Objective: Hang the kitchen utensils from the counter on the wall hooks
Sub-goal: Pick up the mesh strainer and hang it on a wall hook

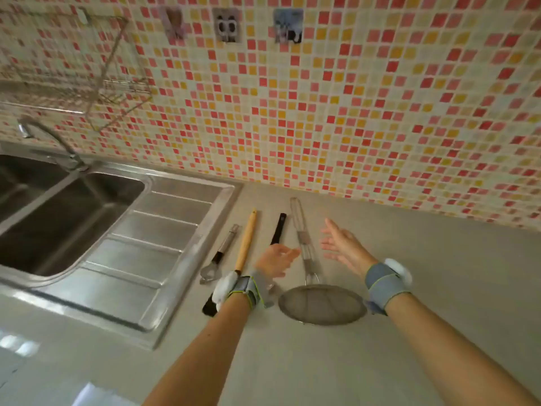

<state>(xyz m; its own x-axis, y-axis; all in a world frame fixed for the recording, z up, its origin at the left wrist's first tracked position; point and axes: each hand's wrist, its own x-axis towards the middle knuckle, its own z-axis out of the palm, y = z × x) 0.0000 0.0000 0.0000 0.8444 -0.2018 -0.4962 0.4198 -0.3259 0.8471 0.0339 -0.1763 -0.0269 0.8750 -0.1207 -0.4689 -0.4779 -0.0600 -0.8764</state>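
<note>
Four utensils lie side by side on the counter [409, 288] below the wall hooks [288, 32]: a peeler [221, 254], a wooden-handled tool [246, 244], a black-handled tool [278, 228] and a mesh skimmer [322, 303]. A rushed grab could knock neighbours askew, since they lie close together. Left hand [275, 259] and right hand [344, 247] hover either side of the skimmer's wire handle, fingers [329, 230] spread, holding nothing.

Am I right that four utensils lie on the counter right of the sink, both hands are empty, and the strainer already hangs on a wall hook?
Not quite. The head view shows the mesh strainer lying on the counter, between the left hand and right hand. The wall hooks are bare. The rest holds: four utensils, right of the sink, both hands empty.
</note>
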